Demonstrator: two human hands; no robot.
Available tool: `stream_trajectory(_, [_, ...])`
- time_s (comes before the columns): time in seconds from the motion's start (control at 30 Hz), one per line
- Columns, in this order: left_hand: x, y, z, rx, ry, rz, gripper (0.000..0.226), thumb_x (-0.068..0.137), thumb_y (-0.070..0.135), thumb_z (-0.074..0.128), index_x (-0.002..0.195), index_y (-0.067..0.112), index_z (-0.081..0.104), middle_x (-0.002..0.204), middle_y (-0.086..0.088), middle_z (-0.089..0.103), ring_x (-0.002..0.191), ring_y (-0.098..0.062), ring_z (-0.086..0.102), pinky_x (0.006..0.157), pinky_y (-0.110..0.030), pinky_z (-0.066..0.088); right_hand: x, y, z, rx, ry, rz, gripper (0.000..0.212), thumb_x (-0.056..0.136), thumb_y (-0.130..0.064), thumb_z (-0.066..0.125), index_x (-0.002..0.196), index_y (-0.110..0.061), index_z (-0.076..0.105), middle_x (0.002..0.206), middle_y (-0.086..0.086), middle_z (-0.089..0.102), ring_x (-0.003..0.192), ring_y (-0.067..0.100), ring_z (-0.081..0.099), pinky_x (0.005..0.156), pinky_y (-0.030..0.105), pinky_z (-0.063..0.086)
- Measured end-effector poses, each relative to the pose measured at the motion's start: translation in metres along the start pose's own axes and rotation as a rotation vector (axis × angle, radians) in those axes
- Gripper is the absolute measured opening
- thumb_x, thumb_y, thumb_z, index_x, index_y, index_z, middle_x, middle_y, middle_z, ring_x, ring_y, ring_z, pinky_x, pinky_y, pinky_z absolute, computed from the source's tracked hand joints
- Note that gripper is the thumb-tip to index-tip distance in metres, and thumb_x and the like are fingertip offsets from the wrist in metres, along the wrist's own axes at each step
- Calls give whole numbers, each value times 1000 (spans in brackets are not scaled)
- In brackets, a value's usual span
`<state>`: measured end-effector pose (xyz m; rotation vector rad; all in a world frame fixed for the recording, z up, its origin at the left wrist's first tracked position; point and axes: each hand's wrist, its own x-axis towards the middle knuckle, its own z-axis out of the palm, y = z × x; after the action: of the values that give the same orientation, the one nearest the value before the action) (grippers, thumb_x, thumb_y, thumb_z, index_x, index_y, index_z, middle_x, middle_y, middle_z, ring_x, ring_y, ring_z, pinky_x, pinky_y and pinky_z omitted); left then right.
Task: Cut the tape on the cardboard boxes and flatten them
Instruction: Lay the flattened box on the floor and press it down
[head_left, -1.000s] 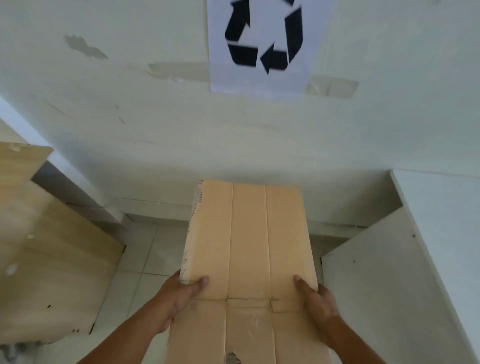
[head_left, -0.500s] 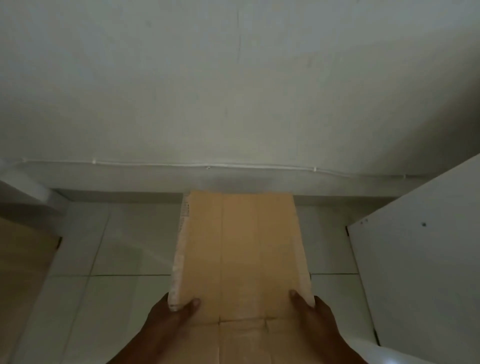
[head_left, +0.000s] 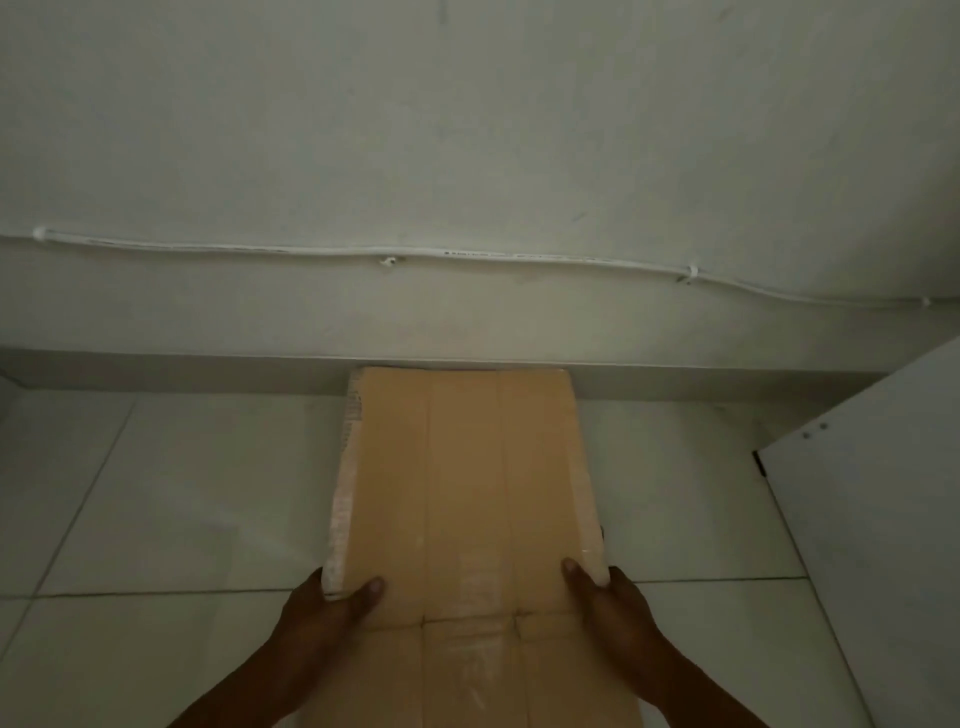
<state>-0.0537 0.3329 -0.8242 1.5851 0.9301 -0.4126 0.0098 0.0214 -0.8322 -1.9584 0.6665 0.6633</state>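
You hold the flattened cardboard box (head_left: 467, 493) by its two long edges. Your left hand (head_left: 332, 618) and right hand (head_left: 618, 608) are each clamped on it, a thumb (head_left: 371, 590) pressed on the top face and the other fingers hidden underneath. The sheet runs away from your fingertips toward the foot of the wall (head_left: 467, 130), and its far edge reaches the dark skirting (head_left: 156, 371). Whether it touches anything there cannot be told. The likeliest trouble is at that far end. If it catches on the skirting while you push, the sheet could buckle along its lengthwise creases or be driven back out of your pinch. Both grips also sit at the near part of a long panel, so the unsupported length may sag or twist. A glossy patch between your thumbs looks like tape, and a thumb sliding onto it would probably hold less well. The pale, ragged left edge beside your left thumb could scrape skin if the board slips. Beyond your fingers and higher on the wall, a white cable (head_left: 467, 254) is clipped in a shallow line, well apart from the box. Pale floor tiles (head_left: 182, 493) lie to either side of your hands. Out past your right hand stands a white board (head_left: 883, 493), the one thing likely to block a swing that way.
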Motion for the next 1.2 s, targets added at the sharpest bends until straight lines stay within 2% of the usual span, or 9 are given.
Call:
stream_trajectory(0.13, [14, -10, 7, 44, 67, 30, 35, 80, 29, 84, 111, 18, 69, 94, 2, 73, 91, -22, 70, 75, -32, 53, 21, 10, 1, -43, -37, -16, 50, 89, -60, 59, 119, -20, 59, 106, -3, 66, 95, 16, 63, 86, 36, 52])
stream_trajectory(0.27, [14, -8, 6, 153, 95, 59, 56, 79, 41, 84, 123, 11, 67, 106, -5, 72, 91, -21, 68, 78, -31, 54, 14, 4, 4, -94, -1, -77, 56, 92, -56, 58, 127, -12, 57, 104, 5, 63, 84, 16, 60, 84, 33, 49])
stream_trajectory(0.37, [7, -2, 6, 309, 142, 80, 68, 79, 51, 80, 132, 11, 61, 125, -11, 68, 107, -28, 64, 85, -27, 47, 12, 3, 4, -244, 62, -53, 77, 87, -68, 54, 135, -8, 54, 133, 18, 52, 102, 30, 60, 96, 34, 48])
stream_trajectory(0.5, [4, 4, 13, 412, 181, 125, 103, 84, 50, 76, 160, 17, 15, 155, -16, 42, 136, -34, 47, 105, -36, 41, 9, 2, 3, -243, 57, -98, 83, 85, -70, 55, 139, -8, 47, 129, 14, 58, 110, 30, 59, 88, 34, 49])
stream_trajectory(0.57, [1, 2, 18, 459, 190, 188, 107, 89, 48, 72, 160, 27, -5, 158, -21, 33, 138, -39, 43, 110, -45, 41, 5, 2, 8, -324, 136, -169, 86, 90, -62, 55, 151, -9, 27, 146, 19, 41, 130, 37, 46, 101, 43, 43])
stream_trajectory(0.67, [-11, -4, 27, 748, 274, 419, 92, 95, 52, 59, 158, 42, -8, 165, -16, 10, 149, -41, 18, 114, -65, 28, -15, 2, 21, -643, 305, -474, 84, 96, -58, 46, 158, -18, 5, 160, 20, 12, 146, 38, 18, 115, 51, 28])
stream_trajectory(0.77, [-26, -5, 40, 1005, 112, 442, 97, 82, 79, 51, 153, 54, -10, 165, -7, -22, 150, -44, -15, 112, -77, 10, -28, 1, 34, -927, 130, -739, 84, 92, -72, 33, 156, -36, -9, 164, 10, -15, 151, 32, -11, 119, 57, 5])
stream_trajectory(0.87, [-30, -14, 47, 1189, -87, 383, 118, 60, 96, 52, 148, 58, -18, 157, 0, -43, 143, -48, -33, 107, -81, 2, -26, 7, 46, -1129, -55, -703, 84, 86, -83, 16, 151, -44, -20, 158, 2, -36, 145, 32, -32, 114, 67, -10])
stream_trajectory(1.2, [-15, -14, 33, 1090, -139, 421, 120, 65, 84, 66, 157, 50, -2, 163, 3, -32, 147, -41, -29, 117, -71, 5, -11, 3, 43, -1088, -217, -618, 93, 81, -86, 28, 152, -45, -17, 155, -3, -40, 143, 27, -37, 112, 65, -16])
